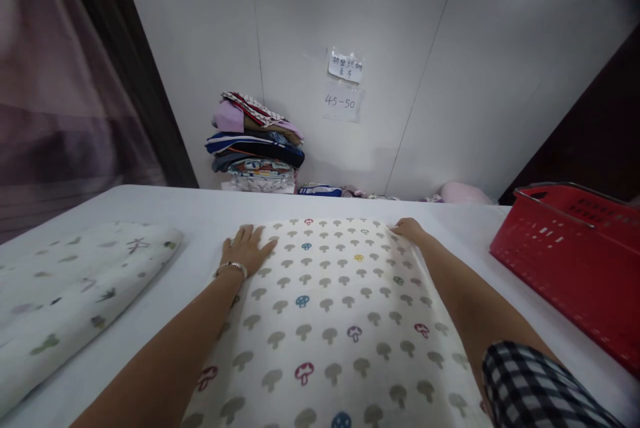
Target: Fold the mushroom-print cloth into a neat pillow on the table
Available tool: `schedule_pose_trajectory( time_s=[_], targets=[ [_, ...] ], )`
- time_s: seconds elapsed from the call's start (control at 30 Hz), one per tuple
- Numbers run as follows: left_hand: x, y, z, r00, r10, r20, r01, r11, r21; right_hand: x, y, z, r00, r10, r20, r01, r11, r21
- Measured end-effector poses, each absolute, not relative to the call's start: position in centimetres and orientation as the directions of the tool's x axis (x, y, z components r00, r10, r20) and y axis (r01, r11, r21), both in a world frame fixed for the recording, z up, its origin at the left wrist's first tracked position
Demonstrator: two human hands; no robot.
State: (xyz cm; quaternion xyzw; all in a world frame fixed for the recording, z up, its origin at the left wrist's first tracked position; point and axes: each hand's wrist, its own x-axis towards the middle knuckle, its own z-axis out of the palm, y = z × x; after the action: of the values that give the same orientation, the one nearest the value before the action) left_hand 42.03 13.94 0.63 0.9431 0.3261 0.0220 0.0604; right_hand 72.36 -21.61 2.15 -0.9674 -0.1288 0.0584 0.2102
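Note:
A white cloth [325, 295] printed with grey and coloured mushrooms lies spread over the white table in front of me. My left hand [246, 251], with a bracelet at the wrist, rests flat near its far left corner, fingers spread. At the far right corner my right hand [409, 229] has its fingers closed on the cloth's edge; the fingertips are partly hidden. The near end of the cloth runs out of the bottom of the view.
A folded white cloth with a plant print [90, 281] lies on the left of the table [200, 208]. To the right stands a red plastic basket [570, 268]. Behind the table are a stack of folded fabrics [255, 148] and a wall with paper notes [345, 85].

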Motion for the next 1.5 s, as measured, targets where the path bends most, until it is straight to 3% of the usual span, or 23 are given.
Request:
schedule_pose_trajectory(
  time_s=[0.2, 0.4, 0.8, 1.23, 1.37, 1.5],
  targets=[
    [42.0, 13.8, 0.7, 0.787, 0.617, 0.009, 0.611, -0.781, 0.128, 72.3, -22.2, 2.0, 0.984, 0.173, 0.042, 0.168, -0.825, -0.539],
    [41.9, 13.7, 0.8, 0.79, 0.613, 0.001, 0.608, -0.785, 0.121, 72.8, -21.2, 1.2, 0.992, 0.077, 0.099, 0.12, -0.82, -0.559],
    [42.0, 13.8, 0.7, 0.786, 0.619, 0.003, 0.614, -0.781, 0.115, 73.4, -21.7, 0.6, 0.987, 0.156, 0.034, 0.149, -0.82, -0.552],
    [41.8, 13.9, 0.3, 0.793, 0.608, 0.025, 0.601, -0.789, 0.126, 73.1, -20.1, 0.0, 0.989, 0.092, 0.112, 0.126, -0.928, -0.351],
    [41.8, 13.8, 0.4, 0.792, 0.61, 0.026, 0.603, -0.788, 0.123, 71.9, -19.9, 0.8, 0.97, 0.168, 0.178, 0.212, -0.938, -0.274],
    [41.8, 13.7, 0.5, 0.794, 0.608, 0.014, 0.602, -0.789, 0.126, 69.2, -18.9, 0.3, 0.872, 0.427, 0.24, 0.473, -0.861, -0.186]
  ],
)
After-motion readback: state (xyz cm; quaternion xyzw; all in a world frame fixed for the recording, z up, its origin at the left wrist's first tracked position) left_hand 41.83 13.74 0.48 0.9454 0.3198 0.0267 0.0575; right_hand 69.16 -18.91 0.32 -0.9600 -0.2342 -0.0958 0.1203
